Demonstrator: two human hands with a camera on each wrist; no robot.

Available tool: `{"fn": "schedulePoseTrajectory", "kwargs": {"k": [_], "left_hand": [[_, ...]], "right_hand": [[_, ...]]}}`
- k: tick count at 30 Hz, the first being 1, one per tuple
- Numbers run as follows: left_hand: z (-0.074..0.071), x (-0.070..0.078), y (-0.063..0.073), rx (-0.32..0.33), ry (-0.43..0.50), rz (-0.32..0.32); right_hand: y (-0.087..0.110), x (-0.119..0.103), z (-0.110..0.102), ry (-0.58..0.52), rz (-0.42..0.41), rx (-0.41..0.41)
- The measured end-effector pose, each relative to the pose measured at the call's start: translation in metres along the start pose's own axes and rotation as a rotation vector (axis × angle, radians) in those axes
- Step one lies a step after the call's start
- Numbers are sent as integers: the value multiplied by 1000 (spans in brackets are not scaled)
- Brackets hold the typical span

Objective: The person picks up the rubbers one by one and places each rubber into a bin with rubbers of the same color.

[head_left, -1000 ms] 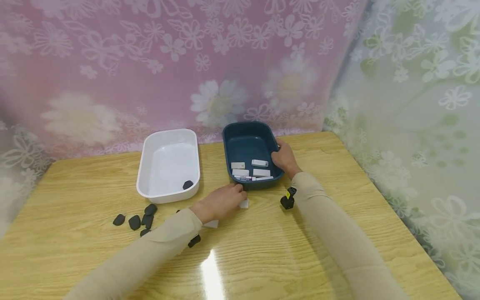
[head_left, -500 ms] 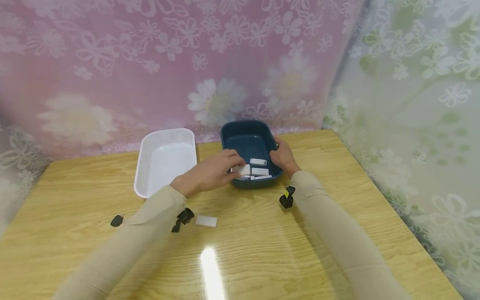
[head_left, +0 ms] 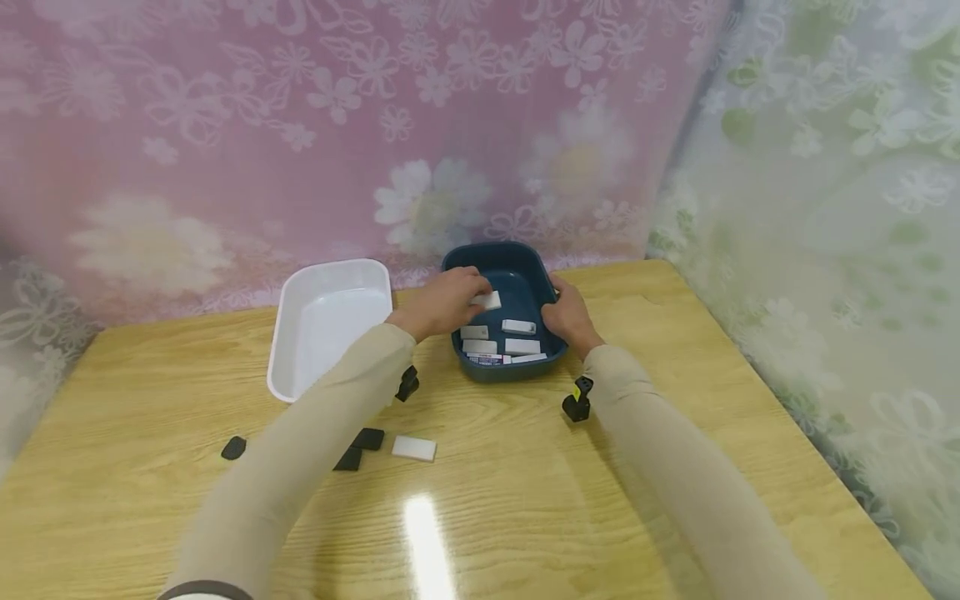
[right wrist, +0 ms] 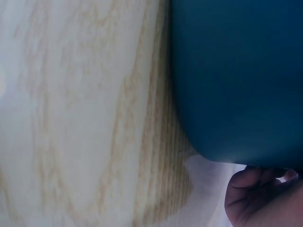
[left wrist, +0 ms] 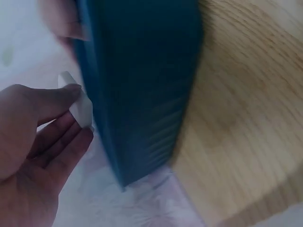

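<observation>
My left hand pinches a small white rectangular block over the far left part of the dark blue tub. In the left wrist view, thumb and fingertips hold the white block right beside the tub's rim. Lower in the tub lie several more white blocks and one with a printed label. My right hand grips the tub's right rim; the right wrist view shows its curled fingers behind the tub wall.
A white tub stands left of the blue one, partly behind my left arm. Another white block lies on the wooden table, near black flat pieces and a black stone-like piece. A floral cloth hangs behind.
My left hand has moved from the table in front of the blue tub, up over its near end and farther back, carrying the white block. My right hand stays on the rim.
</observation>
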State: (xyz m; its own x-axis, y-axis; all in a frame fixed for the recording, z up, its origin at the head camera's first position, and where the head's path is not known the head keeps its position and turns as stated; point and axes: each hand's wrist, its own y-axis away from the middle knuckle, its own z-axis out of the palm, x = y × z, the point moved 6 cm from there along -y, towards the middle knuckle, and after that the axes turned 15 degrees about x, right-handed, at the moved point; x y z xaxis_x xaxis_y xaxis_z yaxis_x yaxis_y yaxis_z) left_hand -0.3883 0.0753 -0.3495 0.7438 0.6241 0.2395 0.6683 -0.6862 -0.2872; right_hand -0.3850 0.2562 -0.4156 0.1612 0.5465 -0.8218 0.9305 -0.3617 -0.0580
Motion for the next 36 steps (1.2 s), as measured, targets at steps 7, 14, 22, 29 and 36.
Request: {"fn": "schedulePoseTrajectory", "kwargs": {"k": [7, 14, 22, 29, 36], "left_hand": [[26, -18, -12, 13, -95, -71], [39, -26, -18, -41, -57, -98], [44, -27, -18, -62, -113, -144], [45, -27, -17, -72, -124, -147], [44, -25, -15, -22, -118, -111]], "right_hand": [[-1, 0, 0, 12, -10, 6], [-2, -1, -2, 17, 3, 12], [-2, 1, 0, 4, -13, 9], [0, 1, 1, -6, -8, 3], [0, 1, 1, 3, -1, 3]]}}
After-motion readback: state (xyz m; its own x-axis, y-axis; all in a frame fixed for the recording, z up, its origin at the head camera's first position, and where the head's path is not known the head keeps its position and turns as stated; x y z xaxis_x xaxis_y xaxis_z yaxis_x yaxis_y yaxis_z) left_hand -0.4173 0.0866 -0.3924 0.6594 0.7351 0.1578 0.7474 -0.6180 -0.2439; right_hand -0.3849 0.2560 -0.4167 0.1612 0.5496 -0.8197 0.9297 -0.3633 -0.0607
